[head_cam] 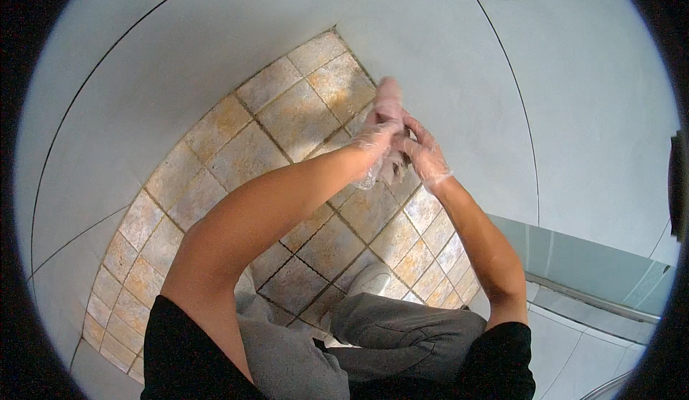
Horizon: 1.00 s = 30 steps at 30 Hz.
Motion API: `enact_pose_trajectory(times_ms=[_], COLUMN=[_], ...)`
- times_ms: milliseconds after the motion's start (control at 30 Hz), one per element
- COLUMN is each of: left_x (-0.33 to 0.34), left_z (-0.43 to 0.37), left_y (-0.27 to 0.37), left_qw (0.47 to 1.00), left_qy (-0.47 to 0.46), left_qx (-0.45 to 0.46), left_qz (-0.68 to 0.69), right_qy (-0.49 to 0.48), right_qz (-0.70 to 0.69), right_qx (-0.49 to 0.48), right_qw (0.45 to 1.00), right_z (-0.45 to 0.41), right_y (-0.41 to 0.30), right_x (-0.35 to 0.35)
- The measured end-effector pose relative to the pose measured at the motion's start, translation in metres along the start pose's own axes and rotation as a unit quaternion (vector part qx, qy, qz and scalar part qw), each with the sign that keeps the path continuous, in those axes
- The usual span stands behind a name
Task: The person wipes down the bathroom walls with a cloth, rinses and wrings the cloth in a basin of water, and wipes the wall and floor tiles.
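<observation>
My left hand, in a clear plastic glove, reaches out with its fingers pointing away from me, somewhat blurred. Close against it is my right hand, gloved the same way, its fingers bent towards the left palm. Between the two hands is a bunched, pale grey-beige cloth, whose lower end hangs out below the palms. Part of the cloth is hidden by the fingers. Both hands are above the tiled floor, near the foot of the right-hand wall.
Light grey walls meet in a corner ahead of me. My shoe and bent legs in grey trousers are below. At the right, a glass panel stands along a metal rail. A dark object juts in at the right rim.
</observation>
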<state>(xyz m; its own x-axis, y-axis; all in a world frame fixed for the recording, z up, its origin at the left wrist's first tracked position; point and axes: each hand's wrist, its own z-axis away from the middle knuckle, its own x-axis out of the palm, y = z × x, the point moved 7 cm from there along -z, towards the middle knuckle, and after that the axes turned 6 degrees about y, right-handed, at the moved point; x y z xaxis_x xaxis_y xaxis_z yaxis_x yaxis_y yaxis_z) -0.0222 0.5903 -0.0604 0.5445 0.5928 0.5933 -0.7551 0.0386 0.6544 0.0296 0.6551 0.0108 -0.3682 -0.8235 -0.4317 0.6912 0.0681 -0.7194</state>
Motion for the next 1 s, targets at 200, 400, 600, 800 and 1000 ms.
enact_pose_trajectory(times_ms=[200, 400, 600, 800, 1000], left_x=[-0.076, -0.114, -0.078, -0.093, -0.041], left_z=[-0.070, -0.136, -0.165, -0.197, -0.145], left_y=[0.019, 0.115, 0.089, -0.050, 0.040], left_qw=[0.949, 0.823, 0.858, 0.899, 0.932], left_qy=[0.279, 0.444, 0.405, 0.245, 0.259], left_qx=[0.136, 0.207, 0.184, 0.227, 0.211], left_qz=[-0.056, -0.288, -0.256, -0.284, -0.144], right_qy=[0.156, 0.397, 0.382, 0.390, 0.404], right_qz=[0.547, 0.691, 0.666, 0.642, 0.656], right_qx=[-0.408, -0.289, -0.316, -0.361, -0.343], right_qw=[0.714, 0.530, 0.557, 0.553, 0.537], right_z=[0.048, 0.024, 0.001, -0.011, 0.015], right_y=[-0.076, -0.063, -0.036, -0.050, -0.046], right_x=[-0.037, -0.115, -0.135, -0.100, -0.120])
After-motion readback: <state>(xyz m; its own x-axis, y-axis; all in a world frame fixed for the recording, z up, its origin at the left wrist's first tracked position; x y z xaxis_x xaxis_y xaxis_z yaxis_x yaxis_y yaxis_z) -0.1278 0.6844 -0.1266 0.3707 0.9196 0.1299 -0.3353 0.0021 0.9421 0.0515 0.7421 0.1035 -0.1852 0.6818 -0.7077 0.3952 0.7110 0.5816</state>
